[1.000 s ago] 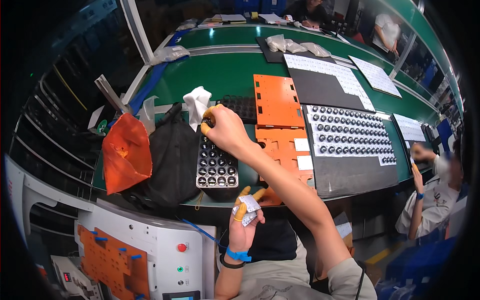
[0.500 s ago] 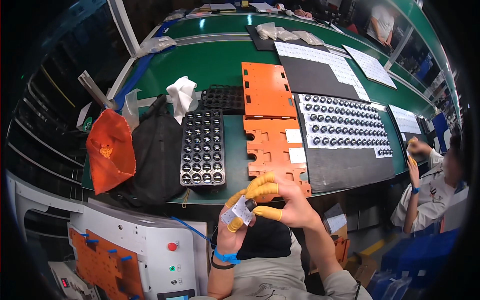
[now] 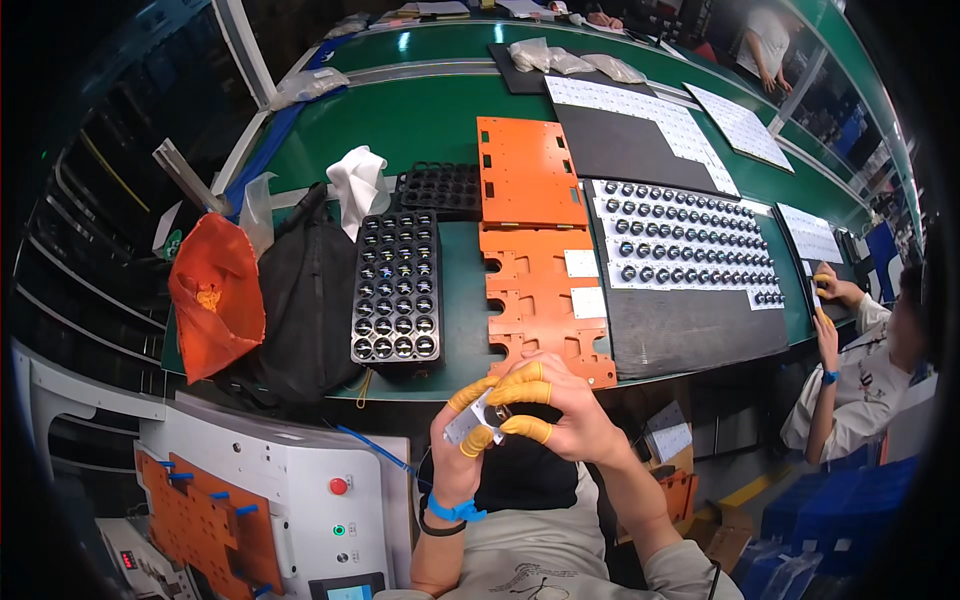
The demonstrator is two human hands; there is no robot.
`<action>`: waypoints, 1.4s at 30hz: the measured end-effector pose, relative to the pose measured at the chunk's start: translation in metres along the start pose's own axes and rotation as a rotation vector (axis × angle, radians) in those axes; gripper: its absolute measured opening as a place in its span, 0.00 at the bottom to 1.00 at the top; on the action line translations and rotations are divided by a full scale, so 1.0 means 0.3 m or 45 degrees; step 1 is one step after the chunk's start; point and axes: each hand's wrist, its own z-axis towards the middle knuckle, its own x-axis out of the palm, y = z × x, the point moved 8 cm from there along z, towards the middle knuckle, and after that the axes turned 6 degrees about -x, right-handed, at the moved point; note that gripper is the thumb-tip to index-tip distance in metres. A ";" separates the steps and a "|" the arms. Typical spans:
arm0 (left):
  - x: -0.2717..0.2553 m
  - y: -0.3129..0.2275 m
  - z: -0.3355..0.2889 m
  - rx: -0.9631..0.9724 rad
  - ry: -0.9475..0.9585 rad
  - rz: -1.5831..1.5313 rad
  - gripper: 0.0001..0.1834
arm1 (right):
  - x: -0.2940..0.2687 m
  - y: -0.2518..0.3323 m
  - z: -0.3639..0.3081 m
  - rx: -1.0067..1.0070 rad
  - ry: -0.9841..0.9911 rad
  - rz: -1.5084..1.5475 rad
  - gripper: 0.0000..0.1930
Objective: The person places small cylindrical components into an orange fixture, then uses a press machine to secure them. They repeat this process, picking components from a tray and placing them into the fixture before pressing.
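Observation:
My left hand [image 3: 457,462] holds a small white plate [image 3: 463,424] between thumb and fingers, above my lap and just off the table's front edge. My right hand [image 3: 570,405] grips a black round lens [image 3: 497,412] against that plate, its thumb and fingers bent round it. Yellow finger cots cover the tips of both hands. Whether the lens is fastened to the plate is hidden by my fingers. Past my hands lies an orange fixture plate [image 3: 545,290] with two white plates [image 3: 588,302] on its right side.
A black tray of lenses [image 3: 398,290] stands left of the fixture, beside a black bag [image 3: 308,300] and an orange pouch [image 3: 215,300]. White boards with rows of lenses [image 3: 690,240] lie on a black mat [image 3: 700,335]. A machine [image 3: 300,490] stands lower left; a co-worker [image 3: 860,370] sits right.
My right fingers have drawn in closer round the lens, the thumb curling inward. The white plate is tilted differently. The whole view has shifted slightly.

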 end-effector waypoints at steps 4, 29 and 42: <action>-0.021 0.017 0.000 -0.056 0.006 0.047 0.40 | 0.002 0.014 0.002 -0.074 0.040 -0.094 0.17; 0.173 -0.022 0.038 0.112 -0.115 0.552 0.29 | -0.116 0.159 -0.097 0.185 -0.111 -1.021 0.20; 0.190 -0.012 0.148 0.224 -0.241 0.799 0.25 | -0.387 -0.143 -0.262 0.863 -0.691 -0.873 0.12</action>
